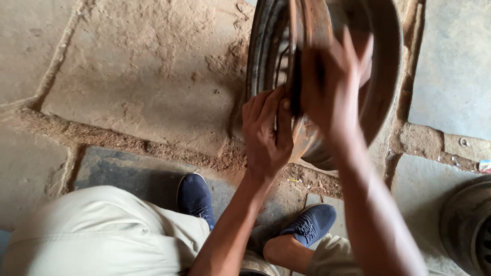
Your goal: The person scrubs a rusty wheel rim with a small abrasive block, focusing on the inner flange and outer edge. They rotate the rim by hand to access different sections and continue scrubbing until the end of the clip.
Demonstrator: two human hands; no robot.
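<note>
Left hand [266, 135] clamps the rusty wheel rim [381, 97] edge at 7 o'clock, blurred right hand [332, 84] flat on its face, grip unclear; heavy, rigid, likely gritty.

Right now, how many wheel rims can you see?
2. One rusty wheel rim stands upright ahead, gripped by the left hand and right hand. A second rim lies at the lower right edge, partly cut off; others may be out of frame.

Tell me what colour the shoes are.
The lace-up fabric shoes are dark navy blue with pale soles, seen in the head view.
</note>
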